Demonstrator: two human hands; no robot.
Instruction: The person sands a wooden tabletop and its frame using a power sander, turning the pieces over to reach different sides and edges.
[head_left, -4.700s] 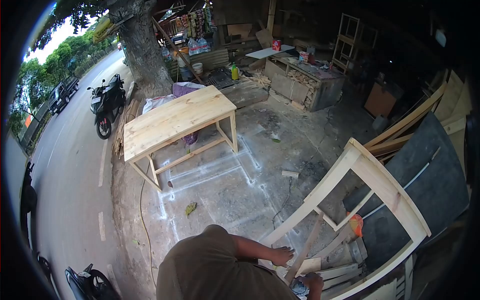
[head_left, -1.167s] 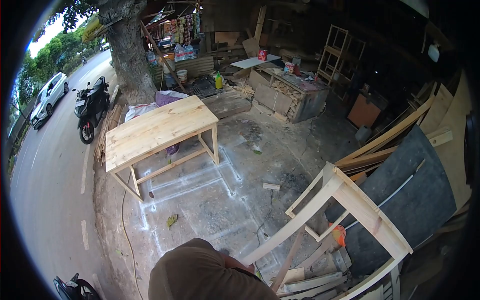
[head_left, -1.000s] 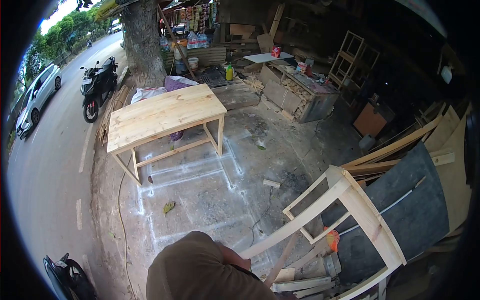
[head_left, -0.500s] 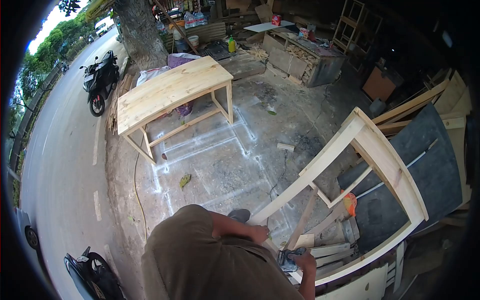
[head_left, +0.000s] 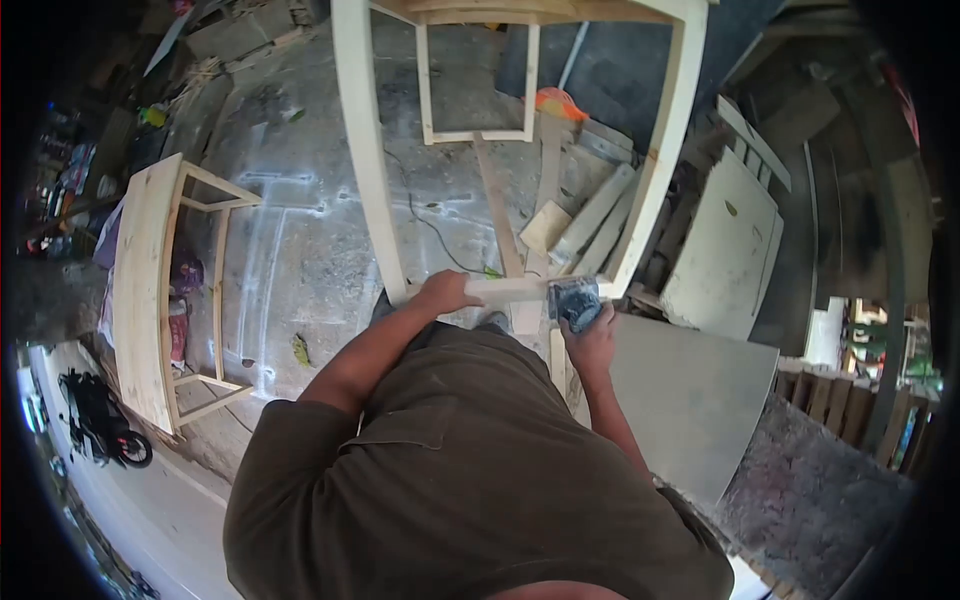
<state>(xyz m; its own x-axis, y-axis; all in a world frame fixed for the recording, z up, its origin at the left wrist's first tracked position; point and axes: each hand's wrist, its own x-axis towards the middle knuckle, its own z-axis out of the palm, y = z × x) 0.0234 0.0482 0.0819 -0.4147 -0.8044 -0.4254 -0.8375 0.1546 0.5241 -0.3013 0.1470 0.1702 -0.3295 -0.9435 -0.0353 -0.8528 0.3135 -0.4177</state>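
A pale wooden table frame (head_left: 368, 160) stands in front of me, its near crossbar (head_left: 512, 290) running across at my waist. My left hand (head_left: 446, 292) is closed around the left part of that crossbar. At the bar's right end, my right hand (head_left: 592, 340) grips a dark, dusty power sander (head_left: 572, 298). The sander rests against the wood near the corner with the right leg (head_left: 650, 165). Its underside is hidden.
A finished-looking wooden table (head_left: 145, 290) stands to the left. Wood offcuts (head_left: 595, 225) and an orange object (head_left: 557, 102) lie beyond the crossbar. Pale boards (head_left: 690, 390) lean at right. A cord (head_left: 432, 228) crosses the floor. A parked motorbike (head_left: 95, 415) is at lower left.
My view has turned right and down, so the frame now appears straight ahead and the other table at left. Both hands keep their holds on the crossbar and sander.
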